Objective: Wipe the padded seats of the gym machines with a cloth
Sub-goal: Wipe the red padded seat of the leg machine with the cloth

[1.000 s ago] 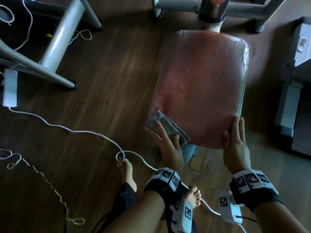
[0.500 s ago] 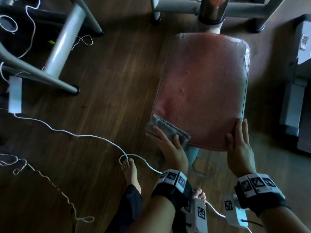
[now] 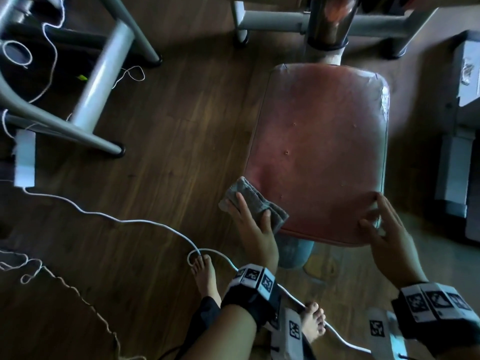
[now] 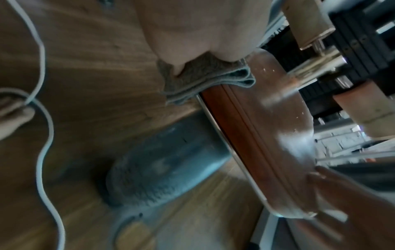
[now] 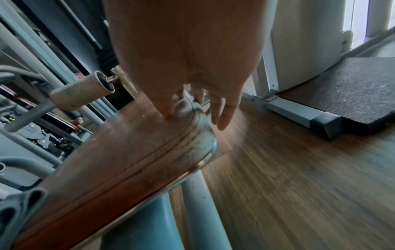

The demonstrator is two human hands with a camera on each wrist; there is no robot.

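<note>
The red padded seat (image 3: 319,157) is sitting at about 1 o'clock in the head view, its worn cover showing small pits and a scuffed, pale patch at the far right corner; a chrome post (image 3: 331,19) is rising behind it at 12 o'clock, and a blue-grey base (image 4: 162,169) is standing on the wooden floor (image 3: 161,141) beneath its near edge.

The folded grey cloth (image 3: 253,201) is lying on the seat's near left corner, at about 6 o'clock from the seat's middle, part of it overhanging the left edge; the left wrist view is showing its stacked layers (image 4: 209,79) draping over the seat rim. The left hand (image 3: 253,227) is pressing down on the cloth with straight, spread fingers, so its grip is open and flat rather than curled round the fabric.

The right hand (image 3: 387,229) is resting at the seat's near right corner, fingers relaxed and spread, holding nothing; the right wrist view is showing the fingertips (image 5: 169,108) touching the top of the padding while other fingers are hanging past the edge; the hand is somewhat blurred.

A white cable (image 3: 109,216) is trailing across the floor from 9 o'clock toward 6 o'clock, looping at the toes of a bare foot (image 3: 205,276); grey frame tubes (image 3: 104,68) of another machine are standing at 10 o'clock.
</note>
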